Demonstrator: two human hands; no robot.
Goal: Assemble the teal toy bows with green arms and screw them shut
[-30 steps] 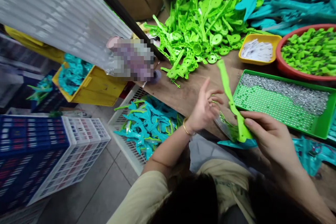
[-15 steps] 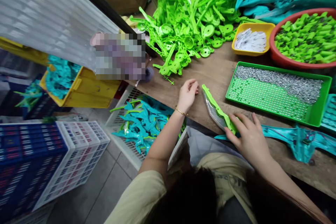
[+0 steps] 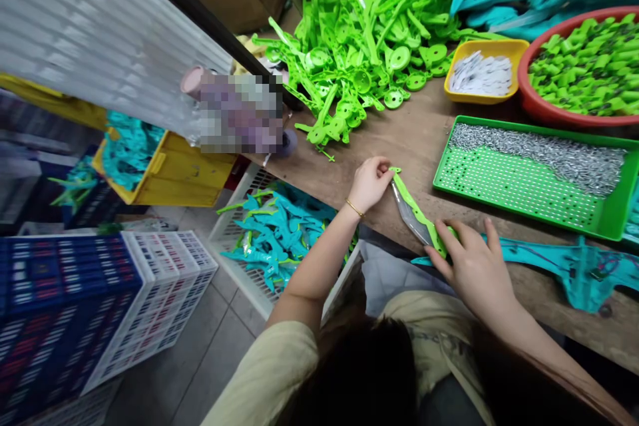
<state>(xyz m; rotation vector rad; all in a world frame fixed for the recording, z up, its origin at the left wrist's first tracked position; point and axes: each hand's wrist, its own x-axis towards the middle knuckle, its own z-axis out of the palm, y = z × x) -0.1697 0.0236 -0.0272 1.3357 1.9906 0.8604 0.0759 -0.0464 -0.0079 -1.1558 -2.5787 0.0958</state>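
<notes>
A slim, curved lime-green plastic part (image 3: 412, 203), with a clear blade-shaped piece (image 3: 410, 221) along its near side, lies slantwise at the table's front edge. My left hand (image 3: 370, 185) is closed, its thumb and fingertips pinching the part's far end. At the near end, the thumb and fingers of my right hand (image 3: 474, 269) grip the same part, partly covering it. Beneath and beyond my right hand stretches a long turquoise plastic shell (image 3: 544, 256) with thin wires in it.
A pile of lime-green parts (image 3: 369, 46) lies at the back. To the right are a yellow tray (image 3: 456, 94) of white pieces, a red basin (image 3: 526, 90) and a green tray (image 3: 499, 203) of small metal pieces. A white crate (image 3: 244, 279) of turquoise parts stands below the table's left edge.
My left hand has moved right and closed on the far end of the lime-green part, which it was apart from before. My right hand stays at the near end. The view has shifted slightly.
</notes>
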